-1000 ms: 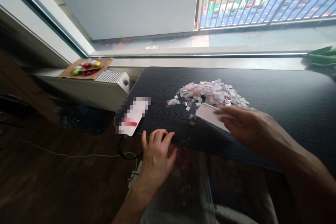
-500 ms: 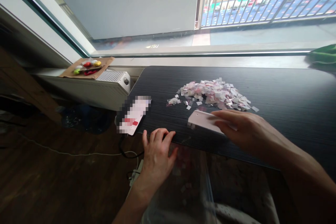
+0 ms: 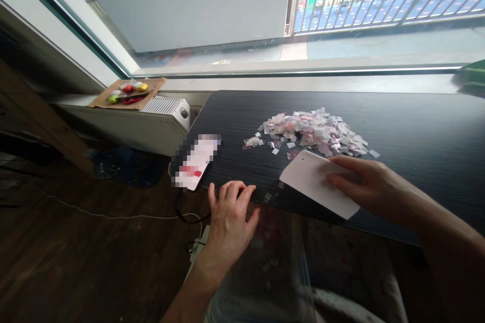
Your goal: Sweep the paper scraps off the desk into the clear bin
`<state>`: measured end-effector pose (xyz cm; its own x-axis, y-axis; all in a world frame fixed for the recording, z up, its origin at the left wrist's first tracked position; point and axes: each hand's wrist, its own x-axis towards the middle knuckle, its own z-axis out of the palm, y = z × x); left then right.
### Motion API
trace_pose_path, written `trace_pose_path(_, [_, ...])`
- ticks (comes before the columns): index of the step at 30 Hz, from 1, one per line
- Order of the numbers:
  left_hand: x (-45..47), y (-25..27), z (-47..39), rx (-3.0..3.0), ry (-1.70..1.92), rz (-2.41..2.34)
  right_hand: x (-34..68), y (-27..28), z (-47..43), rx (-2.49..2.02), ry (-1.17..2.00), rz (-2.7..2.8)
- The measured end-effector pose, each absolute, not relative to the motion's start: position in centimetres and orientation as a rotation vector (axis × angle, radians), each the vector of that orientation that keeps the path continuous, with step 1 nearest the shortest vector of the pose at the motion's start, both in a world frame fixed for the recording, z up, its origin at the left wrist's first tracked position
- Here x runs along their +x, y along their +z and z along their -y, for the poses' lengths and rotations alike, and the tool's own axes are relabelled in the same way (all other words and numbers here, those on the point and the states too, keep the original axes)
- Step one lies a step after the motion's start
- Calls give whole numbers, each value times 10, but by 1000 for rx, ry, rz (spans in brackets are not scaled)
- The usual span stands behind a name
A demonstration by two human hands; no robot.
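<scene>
My right hand [image 3: 373, 179] grips a white flat card [image 3: 316, 176] with a small hole near one corner, its face tilted toward me. A few paper bits lie by the card's left end. Behind it on the dark table [image 3: 417, 126] spreads a heap of small pale pink and white paper pieces [image 3: 306, 128]. My left hand [image 3: 233, 217] rests its spread fingertips on the table's front edge. Below that edge hangs a clear plastic bag or bin [image 3: 265, 272] with some pieces inside; which it is I cannot tell.
A pixelated white-and-red object [image 3: 195, 164] lies at the table's left corner. Left of the table stands a radiator [image 3: 151, 123] with a cardboard sheet [image 3: 100, 101] bearing colourful items. Cables [image 3: 125, 217] cross the floor, and a window [image 3: 212, 10] is behind.
My right hand has moved slightly right, and the card has turned from nearly edge-on to show its broad face. Loose pieces now show near the front edge. My left hand stays at the edge.
</scene>
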<state>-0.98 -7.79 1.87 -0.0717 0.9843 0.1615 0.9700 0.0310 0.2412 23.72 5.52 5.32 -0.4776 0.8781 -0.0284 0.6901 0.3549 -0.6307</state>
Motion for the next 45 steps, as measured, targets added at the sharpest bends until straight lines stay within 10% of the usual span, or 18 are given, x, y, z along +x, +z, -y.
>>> trace_pose_path(30, [-4, 24, 76, 2031, 464, -2244, 229, 57, -43, -1346, 1340, 2255])
trace_pose_path(45, [-5, 25, 76, 2044, 443, -2239, 217, 63, -41, -1392, 1099, 2351])
